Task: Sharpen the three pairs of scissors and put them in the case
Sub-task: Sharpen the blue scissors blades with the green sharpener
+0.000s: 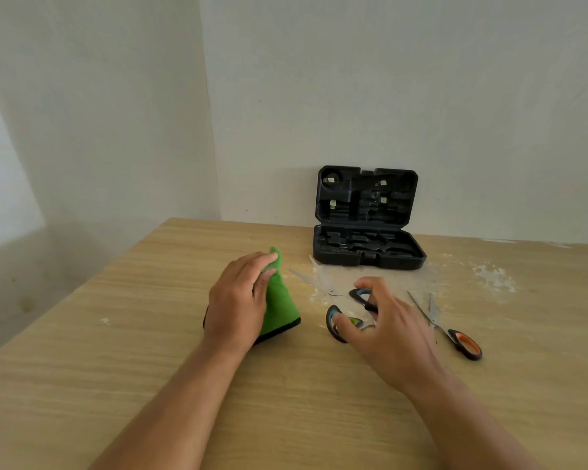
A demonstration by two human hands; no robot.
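Note:
A pair of blue-handled scissors lies open on the table, blades pointing away to the left. My right hand is over its handles, with thumb and fingers curled onto the two loops. A bit of green handle shows under that hand; I cannot tell what it belongs to. A pair of orange-handled scissors lies open to the right, untouched. My left hand grips a green cloth with a black edge, standing up in a cone. The dark case stands open behind, its lid leaning on the wall.
The wooden table has white scuffed patches around the scissors and to the right of the case. The table's left edge runs diagonally, with floor beyond it. A white wall stands right behind the case.

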